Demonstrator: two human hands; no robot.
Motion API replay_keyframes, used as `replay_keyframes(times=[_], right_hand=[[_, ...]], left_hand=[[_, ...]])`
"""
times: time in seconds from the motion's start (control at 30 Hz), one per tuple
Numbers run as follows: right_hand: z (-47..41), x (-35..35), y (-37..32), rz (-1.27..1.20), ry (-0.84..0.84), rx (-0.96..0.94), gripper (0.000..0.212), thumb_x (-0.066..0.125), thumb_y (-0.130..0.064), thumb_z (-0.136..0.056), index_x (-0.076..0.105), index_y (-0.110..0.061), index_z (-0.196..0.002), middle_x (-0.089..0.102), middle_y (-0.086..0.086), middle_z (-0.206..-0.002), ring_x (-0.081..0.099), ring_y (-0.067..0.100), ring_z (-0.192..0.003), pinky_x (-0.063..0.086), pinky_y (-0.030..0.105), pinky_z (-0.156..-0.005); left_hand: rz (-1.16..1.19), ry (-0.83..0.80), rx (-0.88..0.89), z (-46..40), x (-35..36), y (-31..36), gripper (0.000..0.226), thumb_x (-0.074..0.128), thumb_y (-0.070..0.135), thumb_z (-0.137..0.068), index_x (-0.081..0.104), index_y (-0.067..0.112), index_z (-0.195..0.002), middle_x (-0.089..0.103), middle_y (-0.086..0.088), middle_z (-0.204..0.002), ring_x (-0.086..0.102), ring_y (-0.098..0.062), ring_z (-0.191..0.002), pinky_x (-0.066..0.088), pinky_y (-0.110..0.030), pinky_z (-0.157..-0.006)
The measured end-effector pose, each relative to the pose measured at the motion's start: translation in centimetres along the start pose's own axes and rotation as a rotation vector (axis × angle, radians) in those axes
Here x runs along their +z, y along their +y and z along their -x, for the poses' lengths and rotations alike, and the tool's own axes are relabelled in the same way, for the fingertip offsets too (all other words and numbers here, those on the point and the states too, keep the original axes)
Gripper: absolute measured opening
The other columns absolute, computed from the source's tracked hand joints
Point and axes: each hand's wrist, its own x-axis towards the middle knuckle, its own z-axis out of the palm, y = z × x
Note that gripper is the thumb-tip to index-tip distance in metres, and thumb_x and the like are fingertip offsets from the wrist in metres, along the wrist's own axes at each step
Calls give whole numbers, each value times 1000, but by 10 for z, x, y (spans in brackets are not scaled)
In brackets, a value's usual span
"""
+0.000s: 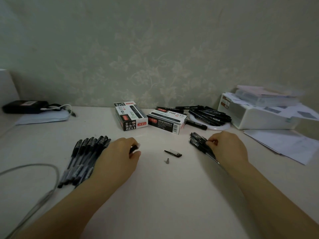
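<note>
left hand (120, 153): low on the table (155, 195), left of centre; fingers curled, thumb and fingertips pinch a short black piece (134, 149)
black piece: one end pokes out past the fingers, the rest is hidden; cannot tell if it is a cap or a barrel part
right hand (227, 150): right of centre, fingers curled, thumb and forefinger pinch into the right pile (198, 141)
right pile: a few black gel pens, caps pointing up-left, lying partly under the hand; one tip sticks out below the wrist
left pile (84, 159): about ten black gel pens side by side, just left of the left hand, its wrist over their edge
cap (173, 153): loose, lying flat between the hands, touching neither
tip cone (167, 160): small, grey, just below the cap, apart from it
boxes (131, 116): two marker boxes printed 1120, side by side at the wall
markers (209, 115): black heap right of the boxes, on a white ring (222, 128)
organizer (259, 118): white, far right, with papers (284, 145) on and in front of it
cable (55, 171): grey, loops along the left edge
pouch (24, 106): black, far left, at the wall
</note>
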Motion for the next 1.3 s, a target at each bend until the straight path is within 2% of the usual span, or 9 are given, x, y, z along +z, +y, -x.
replay_keyframes(times=[0.1, 0.23, 0.33, 0.57, 0.67, 0.77, 0.87, 1.03, 1.3], right_hand=[[-1, 1, 0, -9, 3, 2, 19, 61, -29, -96, 77, -19, -99, 72, 6, -86, 63, 23, -81, 50, 32, -69], [-1, 1, -4, -15, 40, -31, 20, 62, -31, -95, 75, -19, -103, 72, 7, -91, 64, 24, -85, 53, 34, -70], [4, 1, -15, -74, 74, -138, 22, 60, -33, -95, 75, -18, -98, 67, 3, -94, 61, 22, -82, 54, 38, -72], [35, 3, -56, -327, 40, -401, 14, 63, -30, -94, 75, -26, -98, 64, -8, -90, 54, 5, -75, 50, 30, -74], [40, 4, -64, -366, 10, -456, 13, 63, -30, -94, 75, -28, -98, 64, -11, -88, 48, -3, -67, 46, 23, -71], [41, 7, -64, -367, -12, -476, 13, 64, -29, -94, 75, -29, -100, 64, -13, -89, 47, -6, -68, 45, 22, -73], [40, 9, -63, -360, -31, -470, 13, 63, -30, -94, 75, -31, -100, 63, -14, -88, 48, -6, -69, 44, 20, -73], [39, 11, -63, -361, -57, -464, 14, 63, -31, -94, 75, -32, -100, 64, -15, -89, 48, -6, -69, 38, 13, -71], [43, 11, -66, -382, -89, -447, 14, 62, -32, -94, 75, -32, -100, 65, -16, -89, 54, -2, -70, 46, 19, -72]], left_hand=[[-126, 13, -85, -1, -5, -7, 16, 58, 33, -91, 62, 21, -102, 62, 3, -93, 55, -14, -80, 45, -26, -67], [-218, -54, -187, -3, -10, -10, 23, 59, 39, -89, 57, 21, -104, 60, 3, -98, 55, -15, -84, 48, -30, -68], [-252, -87, -198, -2, -9, -10, 18, 58, 38, -90, 54, 20, -92, 58, 4, -91, 52, -13, -78, 47, -29, -66], [-331, -138, -194, -3, -7, -9, 32, 48, 29, -95, 32, 21, -68, 39, 6, -68, 49, -17, -70, 40, -28, -59], [-367, -124, -169, -4, -6, -10, 22, 46, 27, -96, 37, 19, -77, 45, 5, -74, 48, -16, -70, 37, -27, -56], [-445, -131, -129, -7, -6, -11, 12, 42, 27, -98, 44, 16, -95, 56, 0, -96, 54, -17, -78, 36, -28, -56], [-471, -118, -93, -11, -4, -12, 15, 41, 24, -99, 49, 18, -111, 54, -1, -104, 60, -20, -87, 39, -28, -58], [-463, -101, -66, -15, 2, -10, 16, 43, 22, -98, 51, 14, -109, 48, -1, -107, 60, -18, -86, 39, -27, -57], [-553, -93, -28, -18, 10, -6, 15, 42, 21, -97, 52, 14, -105, 56, 0, -106, 62, -18, -93, 37, -26, -59]])
